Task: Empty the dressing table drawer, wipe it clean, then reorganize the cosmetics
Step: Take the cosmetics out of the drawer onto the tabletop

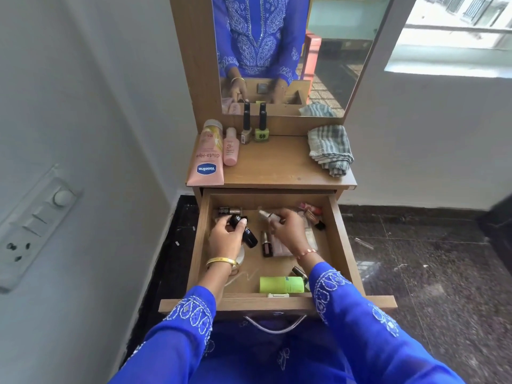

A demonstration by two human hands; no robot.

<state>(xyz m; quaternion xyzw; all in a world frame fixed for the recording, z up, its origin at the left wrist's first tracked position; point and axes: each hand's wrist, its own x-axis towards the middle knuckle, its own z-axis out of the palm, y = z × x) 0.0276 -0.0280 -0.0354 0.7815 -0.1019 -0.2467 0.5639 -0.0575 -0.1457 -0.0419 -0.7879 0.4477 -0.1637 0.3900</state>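
The wooden drawer [343, 245] stands pulled out below the dressing table top [271, 164]. Inside it, my left hand [225, 236] grips a black tube [246, 231] at the left. My right hand [286, 228] pinches a small pale item [264, 216] near the drawer's middle back. Loose in the drawer lie a dark lipstick [266, 245], a green container [281, 284] at the front, a bronze-capped bottle [228, 211] at the back left and pink items [311, 210] at the back right. A Vaseline tube [206, 156], a pink bottle [230, 146] and two nail polish bottles [253, 128] are on the top.
A folded striped cloth [329, 149] lies at the right of the table top. A mirror [277, 51] rises behind it. A white wall with a switch panel [36, 225] is at the left. Dark stone floor [429, 259] spreads to the right.
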